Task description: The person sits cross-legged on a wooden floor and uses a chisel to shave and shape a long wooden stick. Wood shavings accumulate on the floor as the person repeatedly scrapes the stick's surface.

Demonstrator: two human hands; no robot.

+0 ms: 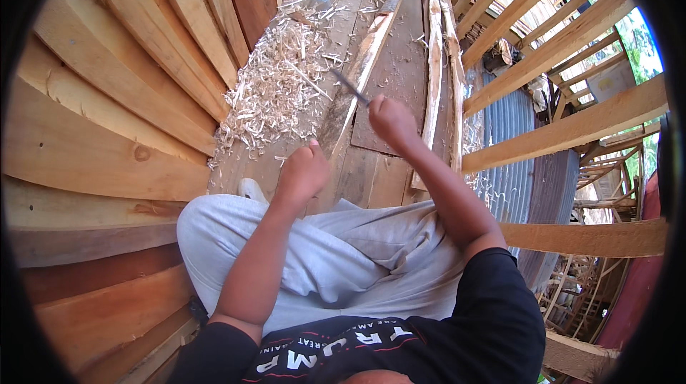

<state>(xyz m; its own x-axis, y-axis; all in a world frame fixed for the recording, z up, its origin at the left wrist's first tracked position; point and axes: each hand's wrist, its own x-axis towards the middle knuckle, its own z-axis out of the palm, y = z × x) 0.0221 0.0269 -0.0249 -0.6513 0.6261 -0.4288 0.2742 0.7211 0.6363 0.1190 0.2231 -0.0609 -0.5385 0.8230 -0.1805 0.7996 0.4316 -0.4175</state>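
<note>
In my right hand (393, 124) is a knife, its fingers wrapped round the handle; the dark blade (350, 87) points forward and left, over a long wooden strip (370, 44). Patches of bark remain on that pale strip, which runs away from me along the floor. My left hand (304, 173) is closed at the strip's near end, thumb on top, in front of my crossed legs. The fingers' undersides are hidden there. Left of the strip lies a large heap of curled wood shavings (268, 87).
Two more long strips lie to the right, one a pale strip (433, 48). A small clear container (319, 1) sits beyond the shavings. Upright plank walling (107, 148) rises close on my left. Spaced wooden rails (572, 121) stand on my right, with corrugated metal sheets (511, 130) beyond.
</note>
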